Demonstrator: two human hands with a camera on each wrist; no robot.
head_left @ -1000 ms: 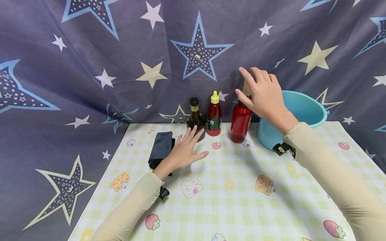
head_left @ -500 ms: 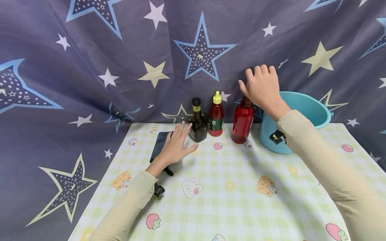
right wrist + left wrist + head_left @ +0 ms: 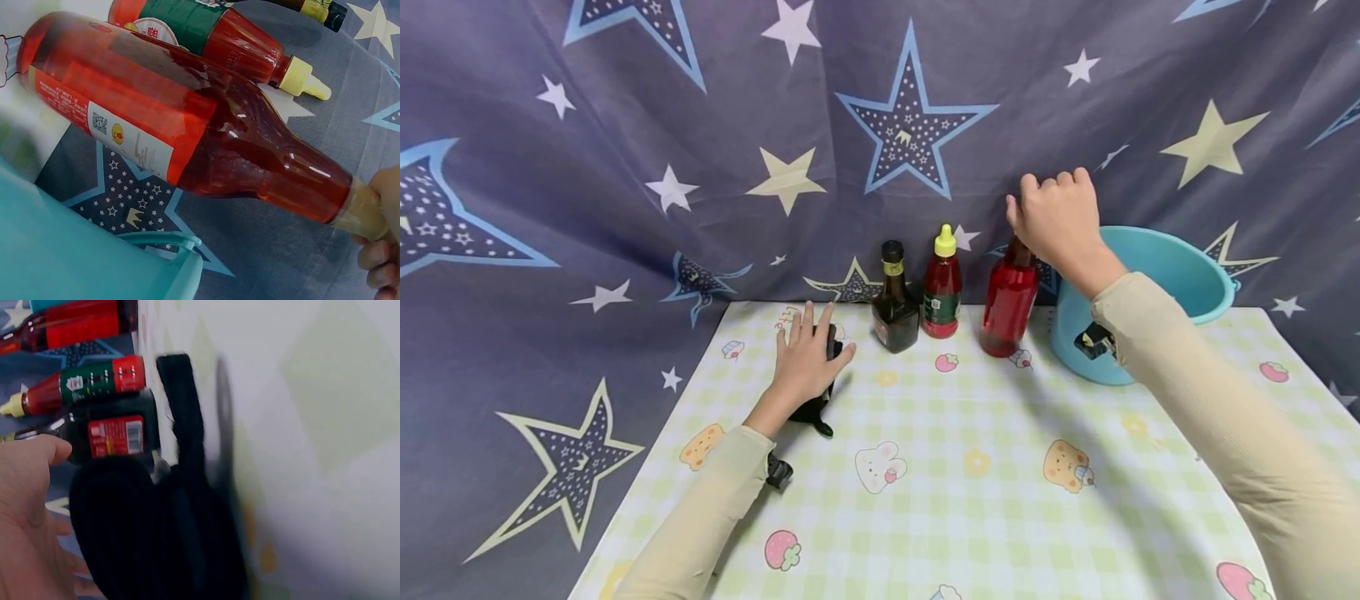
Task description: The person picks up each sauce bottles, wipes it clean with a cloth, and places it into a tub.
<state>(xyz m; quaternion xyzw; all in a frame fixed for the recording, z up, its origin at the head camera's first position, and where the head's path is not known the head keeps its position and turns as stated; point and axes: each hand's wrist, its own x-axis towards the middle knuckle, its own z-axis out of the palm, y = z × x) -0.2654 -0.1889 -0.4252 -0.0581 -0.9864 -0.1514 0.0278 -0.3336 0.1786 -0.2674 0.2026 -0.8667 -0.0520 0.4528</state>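
Observation:
My right hand (image 3: 1060, 223) grips a tall bottle of red liquid (image 3: 1009, 307) by its neck, fingers curled round the pale cap. That bottle stands at the back of the table, tilted slightly to the right in the head view. In the right wrist view its red label (image 3: 119, 128) faces the camera. My left hand (image 3: 801, 358), fingers spread and straight, lies over a dark folded cloth item (image 3: 162, 537) with a strap (image 3: 181, 390). In the head view the hand hides most of this item; its black edge (image 3: 811, 410) shows beside the wrist.
Left of the red bottle stand a yellow-capped chili sauce bottle (image 3: 942, 292) and a dark sauce bottle (image 3: 896, 315). A turquoise bucket (image 3: 1086, 346) is close on the right. A star-patterned curtain (image 3: 715, 125) hangs behind the checked table cover (image 3: 940, 517).
My right hand has closed round the top of the red-liquid bottle. My left hand has moved left, from in front of the dark sauce bottle to over the folded cloth item.

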